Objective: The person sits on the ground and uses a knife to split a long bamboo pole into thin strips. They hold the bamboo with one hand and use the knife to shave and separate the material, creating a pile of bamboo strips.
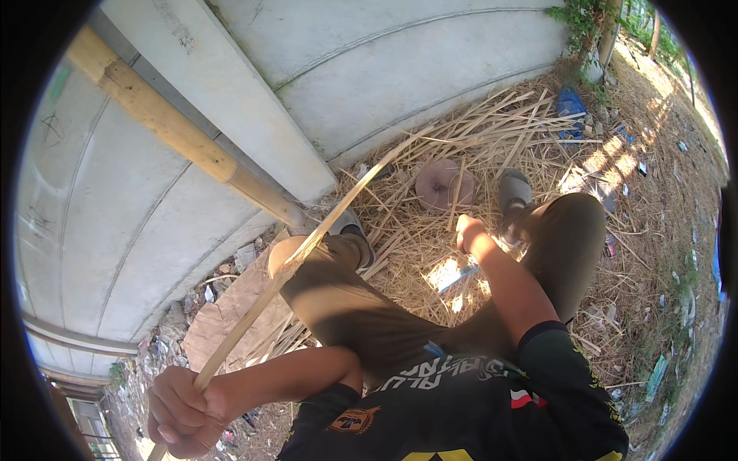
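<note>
Low at the left, my left hand (178,411) is closed round a long pale strip of split bamboo (254,313). The strip slants up across my left knee, frayed near its middle, toward the loose strips beyond. My right hand (469,233) is closed in front of my right shin. A thin pale sliver (457,200) shows just beyond its fingers, but I cannot make out what it grips. Past that hand, between my feet, sits a round pinkish-brown object (440,184) with a dark hollow in its middle.
Many split strips (492,123) lie heaped by the concrete wall (415,54). A thick bamboo pole (165,138) leans at the left. Brown cardboard (231,323) lies beside my left leg. A blue plastic bag (570,111) and scattered litter lie at the right.
</note>
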{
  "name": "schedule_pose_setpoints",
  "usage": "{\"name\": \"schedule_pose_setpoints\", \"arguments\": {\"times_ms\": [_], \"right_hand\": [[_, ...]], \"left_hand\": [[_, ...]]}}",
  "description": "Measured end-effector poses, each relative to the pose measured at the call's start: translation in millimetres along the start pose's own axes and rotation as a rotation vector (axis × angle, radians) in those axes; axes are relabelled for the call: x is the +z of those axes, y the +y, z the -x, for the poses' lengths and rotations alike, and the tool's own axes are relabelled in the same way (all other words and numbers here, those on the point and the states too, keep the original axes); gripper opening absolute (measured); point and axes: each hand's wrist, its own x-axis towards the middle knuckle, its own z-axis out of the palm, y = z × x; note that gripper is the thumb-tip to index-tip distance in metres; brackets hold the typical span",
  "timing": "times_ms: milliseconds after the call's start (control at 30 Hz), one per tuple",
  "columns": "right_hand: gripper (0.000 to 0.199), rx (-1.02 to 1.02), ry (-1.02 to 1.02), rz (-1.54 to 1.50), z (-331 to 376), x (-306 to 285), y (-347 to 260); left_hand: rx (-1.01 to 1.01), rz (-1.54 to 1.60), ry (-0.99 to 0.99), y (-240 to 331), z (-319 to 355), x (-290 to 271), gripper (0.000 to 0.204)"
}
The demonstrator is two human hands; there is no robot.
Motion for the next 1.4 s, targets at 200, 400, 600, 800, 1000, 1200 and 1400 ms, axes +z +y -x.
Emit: {"name": "schedule_pose_setpoints", "arguments": {"times_ms": [200, 400, 600, 800, 1000, 1200, 1400], "right_hand": [[0.03, -0.111, -0.417, -0.481, 82.2, 35.0, -42.7], [0.037, 0.111, -0.503, -0.877, 77.7, 16.6, -67.2], [0.041, 0.116, -0.572, -1.071, 104.3, 0.2, -82.3], [0.037, 0.157, -0.651, -1.038, 127.3, -6.3, -95.2], [0.033, 0.17, -0.682, -1.061, 141.3, -14.7, -103.8], [0.035, 0.163, -0.749, -1.207, 145.5, -39.6, -115.3], [0.036, 0.01, -0.769, -1.157, 157.4, -44.6, -114.1]], "left_hand": [[0.012, 0.039, 0.027, -6.9, -6.4, -7.3, 0.045], [-0.013, -0.055, 0.046, -40.6, -3.4, -6.0, 0.042], [-0.19, -0.308, -0.209, -74.3, -3.9, -25.7, 0.05], [-0.357, -0.367, -0.193, -136.7, 16.7, -53.8, 0.058], [-0.442, -0.451, -0.091, -175.4, 29.5, -42.9, 0.054], [-0.362, -0.407, -0.025, -155.4, 23.9, -19.4, 0.054], [-0.438, -0.487, 0.064, -191.7, 43.3, -24.9, 0.051]]}}
